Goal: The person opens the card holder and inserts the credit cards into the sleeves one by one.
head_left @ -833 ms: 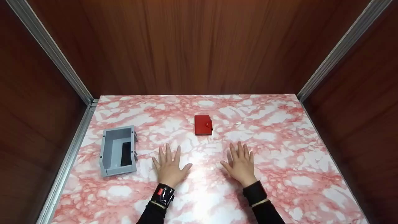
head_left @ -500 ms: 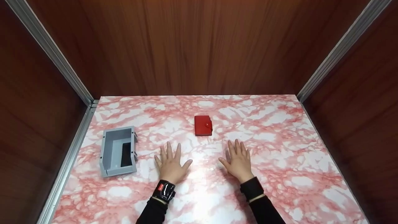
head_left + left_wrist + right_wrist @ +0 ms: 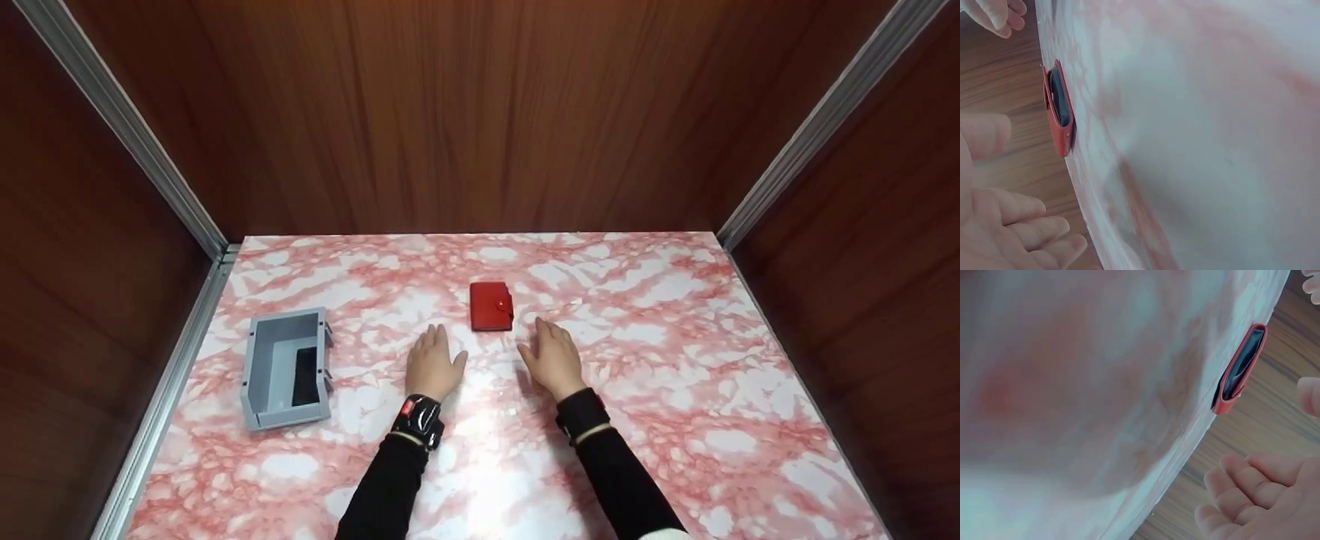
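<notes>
A red wallet [image 3: 491, 306] with a snap strap on its right side lies on the pink-and-white marbled table [image 3: 675, 360]. Both wrist views catch it edge-on, with dark inner layers showing between its red covers. To its lower left my left hand [image 3: 435, 364] hovers with nothing in it, thumb held apart from the fingers. On the other side, just below and right of the wallet, my right hand [image 3: 553, 360] also holds nothing. Its fingers [image 3: 1235, 486] bend slightly. Neither hand touches the wallet.
A grey plastic bin [image 3: 259, 375] stands at the left of the table, with a flat black object [image 3: 305, 376] inside along its right wall. Wood-grain panels [image 3: 465, 112] enclose the back and sides, with metal rails [image 3: 161, 390] at the corners.
Both hands have moved forward and inward, closer to the wallet. Their fingers, spread wide before, have drawn together. The wallet and bin stay in place.
</notes>
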A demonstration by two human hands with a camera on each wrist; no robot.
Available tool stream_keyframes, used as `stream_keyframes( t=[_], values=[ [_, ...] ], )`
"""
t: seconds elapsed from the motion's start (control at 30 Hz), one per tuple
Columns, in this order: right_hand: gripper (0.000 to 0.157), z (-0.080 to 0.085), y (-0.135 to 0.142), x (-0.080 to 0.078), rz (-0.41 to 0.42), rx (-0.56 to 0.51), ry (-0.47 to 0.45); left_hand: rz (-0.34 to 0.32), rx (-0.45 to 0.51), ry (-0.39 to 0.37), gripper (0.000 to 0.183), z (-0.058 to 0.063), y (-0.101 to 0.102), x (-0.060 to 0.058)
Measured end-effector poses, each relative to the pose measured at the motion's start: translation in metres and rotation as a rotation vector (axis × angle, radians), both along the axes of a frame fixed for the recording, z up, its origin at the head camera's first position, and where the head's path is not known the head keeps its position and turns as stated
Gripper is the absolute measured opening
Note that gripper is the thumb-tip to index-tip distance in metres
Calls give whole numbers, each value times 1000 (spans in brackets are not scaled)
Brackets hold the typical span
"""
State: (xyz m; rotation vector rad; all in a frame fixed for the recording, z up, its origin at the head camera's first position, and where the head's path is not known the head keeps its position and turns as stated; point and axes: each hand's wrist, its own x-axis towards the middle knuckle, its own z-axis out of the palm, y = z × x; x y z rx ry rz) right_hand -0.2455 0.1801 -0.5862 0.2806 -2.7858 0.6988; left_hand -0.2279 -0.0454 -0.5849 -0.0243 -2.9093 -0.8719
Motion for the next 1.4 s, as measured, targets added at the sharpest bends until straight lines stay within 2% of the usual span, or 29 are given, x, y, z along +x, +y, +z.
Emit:
stream_keyframes(
  t=[0.13, 0.23, 0.4, 0.6, 0.87, 1.1, 1.27, 1.4],
  values=[
    [55, 1, -8, -14, -5, -4, -1, 1, 76, 100, 60, -4, 7, -11],
    [52, 0, -13, -22, -8, -17, -21, 9, 110, 136, 55, -6, 12, -18],
    [47, -3, -22, -35, -28, -20, -40, 10, 166, 112, 49, -5, 21, -28],
    [45, -9, -30, -47, -50, -10, -106, 11, 216, 93, 43, -8, 31, -40],
    [43, -9, -37, -55, -56, 32, -168, -2, 253, 116, 14, -15, 39, -49],
    [40, -8, -39, -56, -38, 38, -166, -19, 292, 97, 19, -14, 40, -51],
    [41, -8, -40, -57, -17, 36, -155, 2, 305, 76, 26, -13, 42, -51],
    [38, -7, -39, -59, -15, -4, -149, 10, 365, 72, 34, -15, 42, -52]
  ],
)
